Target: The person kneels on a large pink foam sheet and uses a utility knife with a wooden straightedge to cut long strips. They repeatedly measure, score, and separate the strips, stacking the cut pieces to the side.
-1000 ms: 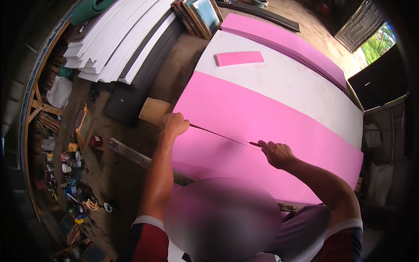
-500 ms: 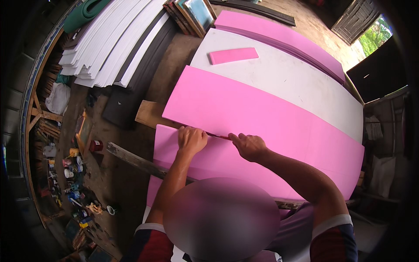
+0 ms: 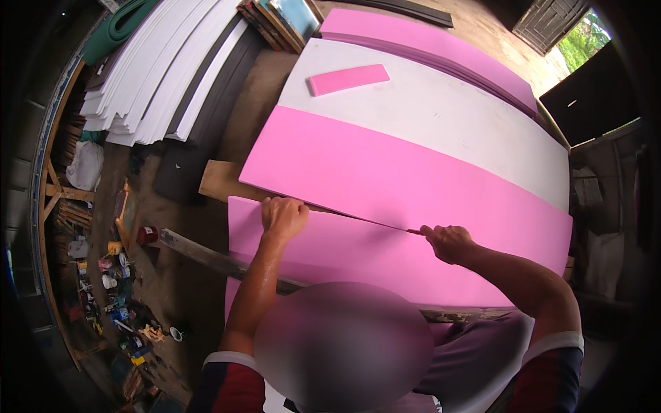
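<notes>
Centrally, big pink foam sheet lies across white board, slit running left to right along its near part; near strip parted from far piece; left hand pressed flat, fingers curled, on near strip's left end; right hand fisted on thin blade in slit; small pink offcut far, on white board.

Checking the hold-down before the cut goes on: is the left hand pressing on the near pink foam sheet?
Touching. The head view shows the left hand resting knuckles-up on the top edge of the near pink foam sheet, with no gap visible beneath it.
</notes>
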### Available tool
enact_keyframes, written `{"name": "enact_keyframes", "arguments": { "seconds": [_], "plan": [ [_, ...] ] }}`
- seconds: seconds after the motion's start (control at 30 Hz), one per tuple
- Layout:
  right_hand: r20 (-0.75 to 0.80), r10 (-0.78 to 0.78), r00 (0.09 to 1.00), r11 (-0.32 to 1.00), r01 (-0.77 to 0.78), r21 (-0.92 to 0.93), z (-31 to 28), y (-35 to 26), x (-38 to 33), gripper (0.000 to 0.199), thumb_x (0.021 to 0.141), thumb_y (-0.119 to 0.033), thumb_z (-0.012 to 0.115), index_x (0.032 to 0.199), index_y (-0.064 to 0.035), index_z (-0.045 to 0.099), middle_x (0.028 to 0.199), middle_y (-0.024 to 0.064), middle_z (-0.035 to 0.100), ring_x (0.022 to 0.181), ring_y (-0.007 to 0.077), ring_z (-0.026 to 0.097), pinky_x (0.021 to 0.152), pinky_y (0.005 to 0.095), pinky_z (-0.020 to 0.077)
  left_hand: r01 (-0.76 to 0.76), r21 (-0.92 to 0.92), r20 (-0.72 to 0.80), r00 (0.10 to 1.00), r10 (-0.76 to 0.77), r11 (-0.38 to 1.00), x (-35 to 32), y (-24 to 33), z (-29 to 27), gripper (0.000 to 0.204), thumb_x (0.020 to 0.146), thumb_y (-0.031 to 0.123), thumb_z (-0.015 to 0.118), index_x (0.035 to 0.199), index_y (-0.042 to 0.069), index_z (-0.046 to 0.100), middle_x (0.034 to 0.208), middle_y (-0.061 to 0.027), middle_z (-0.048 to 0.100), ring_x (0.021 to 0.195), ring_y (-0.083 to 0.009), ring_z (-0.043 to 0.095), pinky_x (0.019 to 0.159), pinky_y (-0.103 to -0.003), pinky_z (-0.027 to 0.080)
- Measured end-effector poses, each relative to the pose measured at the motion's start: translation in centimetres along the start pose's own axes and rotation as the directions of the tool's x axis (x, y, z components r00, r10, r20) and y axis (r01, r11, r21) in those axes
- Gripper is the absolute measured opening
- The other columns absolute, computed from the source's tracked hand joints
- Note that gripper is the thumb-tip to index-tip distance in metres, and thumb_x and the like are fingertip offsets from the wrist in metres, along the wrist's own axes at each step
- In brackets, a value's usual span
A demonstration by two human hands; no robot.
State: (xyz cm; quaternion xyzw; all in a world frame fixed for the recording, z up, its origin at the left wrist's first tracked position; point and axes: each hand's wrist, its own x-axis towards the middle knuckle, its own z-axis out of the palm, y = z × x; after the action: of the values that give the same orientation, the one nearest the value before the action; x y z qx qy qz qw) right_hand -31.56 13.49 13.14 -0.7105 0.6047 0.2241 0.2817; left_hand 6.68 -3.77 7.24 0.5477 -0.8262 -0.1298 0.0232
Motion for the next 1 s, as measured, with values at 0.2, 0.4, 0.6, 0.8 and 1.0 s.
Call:
{"name": "enact_keyframes", "arguments": {
  "seconds": [0.2,0.4,0.6,0.8,1.0],
  "plan": [
    [-0.075,-0.011,0.997,0.999,0.014,0.037,1.1,3.3,-3.2,0.026,0.106,-0.018,0.046,0.132,-0.0119,0.051,0.098,0.017,0.07,0.082,0.0366,0.074,0.066,0.0511,0.0586,-0.037,0.069,0.281,0.959,0.017,0.997,1.8,3.3,4.6,0.041,0.092,0.035,0.055,0.078,0.005,0.079,0.073,-0.0201,0.073,0.075,-0.0382,0.074,0.076,-0.051,0.054],
    [-0.213,-0.121,0.969,0.988,0.138,0.065,0.4,-0.4,1.2,0.031,0.105,-0.014,0.047,0.136,-0.0111,0.049,0.099,0.0168,0.067,0.083,0.0346,0.074,0.062,0.0488,0.0594,-0.032,0.03,0.257,0.966,0.023,0.999,0.6,10.3,5.8,0.039,0.09,0.035,0.058,0.075,0.005,0.078,0.071,-0.0201,0.072,0.071,-0.0369,0.073,0.074,-0.05,0.053],
    [-0.252,-0.16,0.955,0.977,0.19,0.099,1.3,-1.7,2.9,0.037,0.102,-0.012,0.048,0.139,-0.0106,0.047,0.1,0.0174,0.067,0.083,0.0345,0.074,0.064,0.0493,0.0598,-0.061,-0.018,0.101,0.993,0.063,0.998,-1.3,10.8,4.4,0.03,0.089,0.031,0.063,0.076,0.009,0.078,0.069,-0.0151,0.072,0.07,-0.0376,0.071,0.073,-0.049,0.047],
    [-0.287,-0.173,0.942,0.973,0.209,0.099,2.1,-1.7,3.1,0.038,0.102,-0.011,0.048,0.14,-0.0107,0.047,0.099,0.018,0.067,0.081,0.035,0.074,0.063,0.05,0.0596,-0.061,-0.007,0.077,0.995,0.061,0.998,-1.6,10.7,4.2,0.028,0.089,0.031,0.064,0.076,0.009,0.078,0.066,-0.0145,0.07,0.069,-0.038,0.07,0.073,-0.049,0.046],
    [-0.304,-0.19,0.934,0.968,0.229,0.101,1.8,-1.8,2.7,0.037,0.102,-0.011,0.048,0.139,-0.0109,0.046,0.098,0.0183,0.067,0.08,0.0357,0.074,0.061,0.0505,0.0594,-0.075,-0.03,0.056,0.995,0.077,0.997,-1.6,10.5,4.5,0.028,0.088,0.03,0.064,0.075,0.009,0.077,0.066,-0.0143,0.07,0.067,-0.0382,0.069,0.074,-0.05,0.047]
  ]
}}
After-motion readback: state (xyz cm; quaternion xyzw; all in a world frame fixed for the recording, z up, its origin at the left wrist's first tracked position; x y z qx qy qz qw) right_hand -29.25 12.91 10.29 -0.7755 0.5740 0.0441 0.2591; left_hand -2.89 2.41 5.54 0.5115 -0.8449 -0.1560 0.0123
